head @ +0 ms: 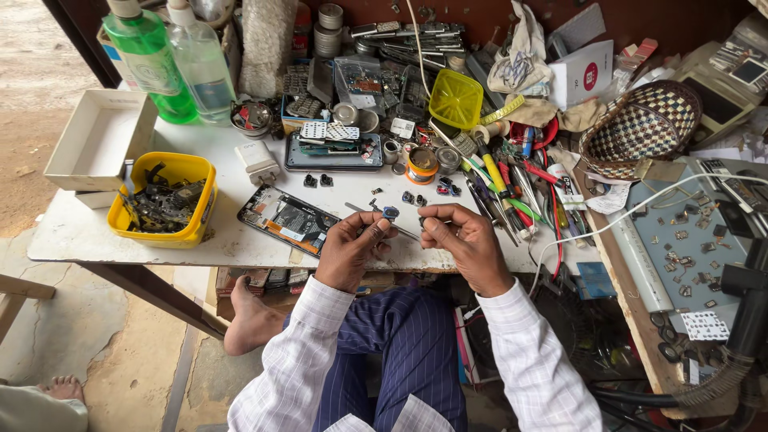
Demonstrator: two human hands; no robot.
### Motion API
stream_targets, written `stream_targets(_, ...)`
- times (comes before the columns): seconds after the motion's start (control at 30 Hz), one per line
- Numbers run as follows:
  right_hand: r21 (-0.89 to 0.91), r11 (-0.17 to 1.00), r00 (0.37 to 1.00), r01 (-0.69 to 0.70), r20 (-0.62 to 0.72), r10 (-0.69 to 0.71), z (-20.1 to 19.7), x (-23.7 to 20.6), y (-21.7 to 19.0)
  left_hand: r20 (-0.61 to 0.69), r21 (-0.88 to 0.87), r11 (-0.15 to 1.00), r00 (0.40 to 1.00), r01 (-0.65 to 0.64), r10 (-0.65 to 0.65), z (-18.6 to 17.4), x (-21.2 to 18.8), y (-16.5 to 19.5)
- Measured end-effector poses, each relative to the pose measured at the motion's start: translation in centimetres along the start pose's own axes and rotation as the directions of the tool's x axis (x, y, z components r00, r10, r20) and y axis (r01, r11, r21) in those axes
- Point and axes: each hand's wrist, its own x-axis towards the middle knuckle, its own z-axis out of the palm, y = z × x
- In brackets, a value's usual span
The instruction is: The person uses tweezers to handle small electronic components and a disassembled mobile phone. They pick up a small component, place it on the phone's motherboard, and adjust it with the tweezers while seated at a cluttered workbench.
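**Two hands, one tiny part over a crowded repair bench**

Two bare hands meet just above the near edge of the white worktable [80, 232]. The left hand [350, 250] pinches a small dark part with a bluish round face [390, 213] between thumb and fingertips, pressed tight on it. The right hand [466, 244] is narrowed to a fine pinch too; something small and dark seems to sit at its fingertips, but what it is cannot be told.

The part looks very light, rigid and delicate, probably glass-faced, so it likely wants an edge hold rather than pressure on the round face, and it could slip easily from bare skin.

Just under the pinch lies a thin metal tweezer [376, 218], slim and shiny. Left of the grip rests an opened phone [289, 219], flat, with bare circuitry showing. Farther left sits a yellow plastic tub [164, 200] heaped with dark scrap pieces, and beyond it an empty white cardboard box [98, 138]. Ahead of the grip, more small dark parts [416, 198] are scattered near a small round tin [422, 164]. To the right, a bundle of screwdrivers [512, 188] with coloured handles lies fanned out, and past them a woven checkered basket [640, 128]. Far ahead on the left stand two clear plastic bottles [172, 64], one of green liquid.
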Motion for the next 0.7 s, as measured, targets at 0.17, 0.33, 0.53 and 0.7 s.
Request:
stream_targets(0.17, -0.063, 0.994, 0.995, 0.094, 0.025, -0.093, 2.5, 0.9, -1.4, -0.001, -0.007, 1.000, 1.000, 0.022, -0.022, 0.1, 0.1, 0.7)
stream_targets(0.33, -0.240, 0.957, 0.985, 0.160, -0.024, -0.171, 3.6, 0.6, -2.0, 0.000, 0.005, 1.000, 1.000, 0.011, -0.011, 0.3, 0.2, 0.9)
stream_targets(0.53, -0.242, 0.954, 0.978, 0.177, -0.063, -0.197, 4.0, 1.0, -1.5, 0.008, -0.006, 1.000, 1.000, 0.005, -0.005, 0.4, 0.4, 1.1)
stream_targets(0.7, -0.230, 0.962, 0.982, 0.146, -0.086, -0.169, 3.9, 1.2, -1.2, 0.006, 0.003, 1.000, 1.000, 0.012, -0.012, 0.4, 0.5, 1.2)
